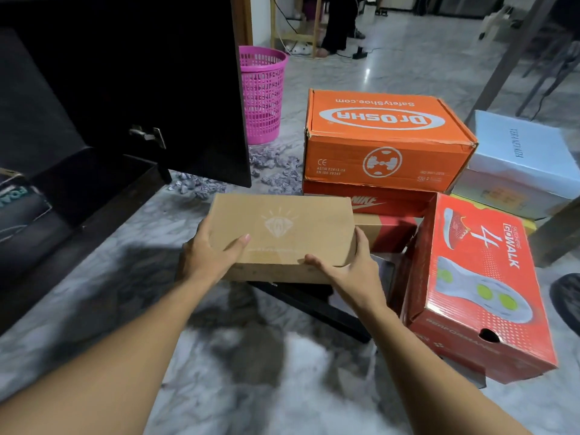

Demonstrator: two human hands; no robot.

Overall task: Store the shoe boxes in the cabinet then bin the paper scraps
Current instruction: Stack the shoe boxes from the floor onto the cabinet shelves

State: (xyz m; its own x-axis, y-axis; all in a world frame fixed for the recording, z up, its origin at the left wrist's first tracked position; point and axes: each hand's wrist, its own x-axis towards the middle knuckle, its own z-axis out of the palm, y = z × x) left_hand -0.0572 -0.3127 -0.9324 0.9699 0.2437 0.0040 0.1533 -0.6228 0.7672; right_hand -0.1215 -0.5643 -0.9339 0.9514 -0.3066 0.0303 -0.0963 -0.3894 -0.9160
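A plain brown shoe box (282, 227) with a faint diamond logo is held above the marble floor between both hands. My left hand (210, 255) grips its left end, thumb on the lid. My right hand (351, 271) grips its right front corner. To the right lie an orange Dr.Osha box (386, 142) on a red Nike box (376, 204), a red Gowalk box (477, 287) and a white box (521, 161). The dark cabinet (94, 183) stands at left, its door (175, 83) swung open. Crumpled paper scraps (270, 167) litter the floor behind the door.
A pink mesh bin (262, 92) stands behind the cabinet door, next to the scraps. A black box lid (314, 306) lies under the brown box. Another box (18, 211) sits inside the cabinet at far left. A person's legs (339, 26) and table legs are at the back.
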